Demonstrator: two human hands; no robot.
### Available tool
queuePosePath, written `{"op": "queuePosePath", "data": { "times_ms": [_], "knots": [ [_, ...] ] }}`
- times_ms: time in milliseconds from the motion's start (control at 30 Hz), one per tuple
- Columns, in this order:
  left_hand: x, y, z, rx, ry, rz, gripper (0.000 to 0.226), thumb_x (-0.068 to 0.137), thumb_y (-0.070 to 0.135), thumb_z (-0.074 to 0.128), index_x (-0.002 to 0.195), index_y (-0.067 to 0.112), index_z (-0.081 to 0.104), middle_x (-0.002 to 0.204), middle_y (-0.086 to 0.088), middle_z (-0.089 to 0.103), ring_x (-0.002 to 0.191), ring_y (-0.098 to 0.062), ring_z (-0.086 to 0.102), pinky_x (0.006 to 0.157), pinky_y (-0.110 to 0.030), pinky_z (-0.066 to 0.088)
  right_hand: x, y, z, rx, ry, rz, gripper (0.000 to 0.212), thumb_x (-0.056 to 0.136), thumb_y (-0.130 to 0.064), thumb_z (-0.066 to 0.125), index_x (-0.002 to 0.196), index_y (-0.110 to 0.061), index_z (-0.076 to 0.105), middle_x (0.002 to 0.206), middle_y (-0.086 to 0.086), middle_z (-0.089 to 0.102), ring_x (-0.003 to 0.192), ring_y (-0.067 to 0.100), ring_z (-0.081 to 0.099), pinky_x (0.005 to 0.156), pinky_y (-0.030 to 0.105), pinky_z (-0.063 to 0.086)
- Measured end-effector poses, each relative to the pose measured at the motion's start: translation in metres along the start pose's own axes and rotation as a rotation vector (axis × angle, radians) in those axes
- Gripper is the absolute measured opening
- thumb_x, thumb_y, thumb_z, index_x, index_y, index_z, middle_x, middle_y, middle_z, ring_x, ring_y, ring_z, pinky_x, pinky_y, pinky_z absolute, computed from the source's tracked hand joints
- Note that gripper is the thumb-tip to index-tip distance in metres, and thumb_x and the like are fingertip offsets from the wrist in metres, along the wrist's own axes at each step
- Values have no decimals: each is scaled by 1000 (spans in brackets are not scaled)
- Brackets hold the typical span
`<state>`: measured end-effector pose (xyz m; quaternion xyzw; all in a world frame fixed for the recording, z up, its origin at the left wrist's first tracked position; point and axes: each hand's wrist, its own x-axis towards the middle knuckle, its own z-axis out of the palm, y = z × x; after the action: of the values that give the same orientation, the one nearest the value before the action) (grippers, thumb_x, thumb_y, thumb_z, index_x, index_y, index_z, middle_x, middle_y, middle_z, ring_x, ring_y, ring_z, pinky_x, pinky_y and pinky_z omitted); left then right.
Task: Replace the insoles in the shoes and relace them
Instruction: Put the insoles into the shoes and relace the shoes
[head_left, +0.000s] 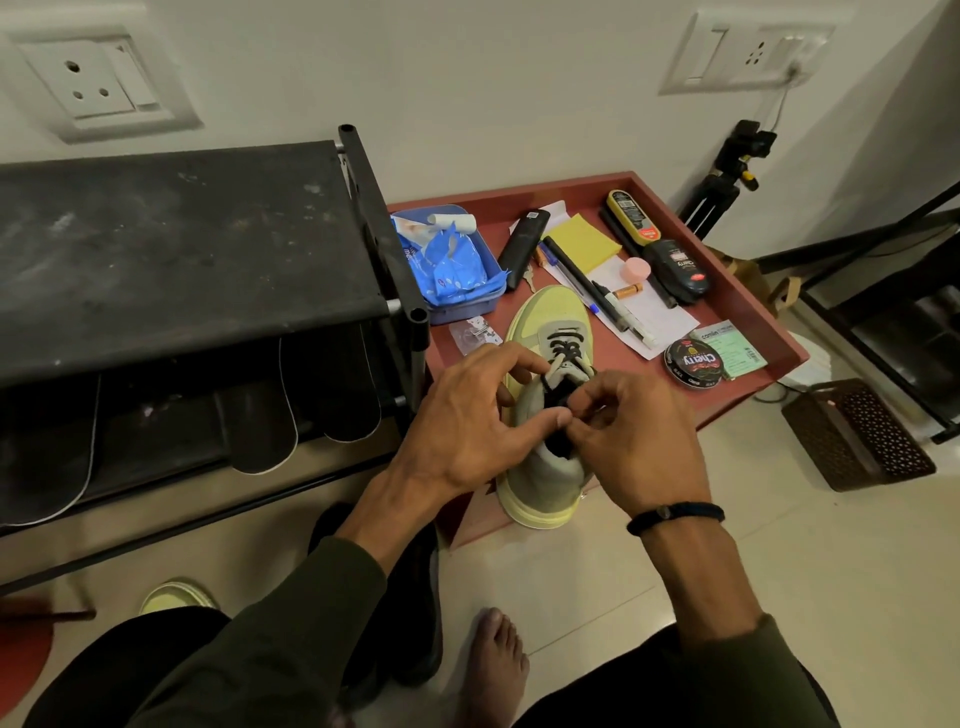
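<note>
Shoe (545, 364) on red tray (748, 312); both hands pinch its lace (563, 353).

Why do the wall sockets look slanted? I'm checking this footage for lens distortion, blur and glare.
Head view: wide-angle bending tilts the sockets near the edges; the left hand and right hand on the shoe look sharp; soft glare on the floor tiles.

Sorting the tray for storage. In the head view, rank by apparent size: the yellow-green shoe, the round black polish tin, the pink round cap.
1. Yellow-green laced shoe, clearly largest.
2. Round black polish tin.
3. Pink round cap, smallest, though it lies farther from the camera.
</note>
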<state>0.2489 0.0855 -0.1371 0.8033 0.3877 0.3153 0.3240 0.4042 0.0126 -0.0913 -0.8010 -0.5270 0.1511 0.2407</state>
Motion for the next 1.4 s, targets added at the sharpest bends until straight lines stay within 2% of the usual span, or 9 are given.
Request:
{"op": "queuePosePath", "data": {
  "times_ms": [133,267,367,533,633,900,1167,1300,1400],
  "knots": [
    [1,-2,2,-17,17,-22,40,82,50,77,116,39,58,104,15,59,80,-2,61,68,-34,59,-5,10,-8,83,-114,-62,11,88,-22,74,89,-33,78,79,-16,72,73,0,65,62,20,55],
    [1,1,12,18,82,-101,35,81,45,74,111,41,55,99,14,58,75,-4,58,66,-37,57,-7,12,-12,196,4,-45,12,80,-26,83,84,-29,72,75,-11,69,70,5,63,58,21,53],
    [1,7,20,68,133,-175,37,78,41,73,109,41,52,97,13,56,77,-6,56,67,-40,56,-4,12,-11,187,26,25,44,68,-34,91,100,-27,62,88,-8,63,75,12,61,58,24,50],
    [8,6,28,88,172,-254,55,75,43,77,122,39,49,87,11,56,77,-8,58,66,-36,54,15,7,-6,160,-204,9,108,59,-22,95,145,-38,31,118,-21,54,100,1,60,79,10,50],
    [13,6,28,127,181,-254,59,73,46,77,125,39,49,86,12,57,80,-10,59,68,-37,53,26,-1,6,-16,-210,52,123,49,-38,86,152,-41,18,132,0,56,115,23,60,92,42,56],
    [11,-11,21,70,106,-70,45,81,60,69,121,42,60,92,13,55,78,-5,55,70,-35,54,42,-4,29,-349,-102,68,109,74,-28,75,154,-39,2,126,13,57,113,38,58,74,42,52],
    [10,-13,20,-75,196,19,31,92,46,71,115,25,73,95,14,58,76,-7,61,66,-19,51,43,-9,31,-241,18,195,66,83,-37,70,136,-27,32,103,8,47,106,38,58,69,39,40],
    [11,-12,22,-88,228,4,26,91,39,76,112,25,74,92,15,59,74,-7,62,63,-21,53,41,-1,10,-39,-164,160,72,77,-40,79,131,-30,32,110,2,56,104,28,62,79,40,54],
    [9,-10,23,-89,205,-10,32,88,41,76,117,30,67,90,12,59,69,-12,61,60,-32,55,29,7,-21,64,-334,170,75,70,-37,89,125,-37,39,107,-8,57,87,11,65,62,28,57]
  ]
}}
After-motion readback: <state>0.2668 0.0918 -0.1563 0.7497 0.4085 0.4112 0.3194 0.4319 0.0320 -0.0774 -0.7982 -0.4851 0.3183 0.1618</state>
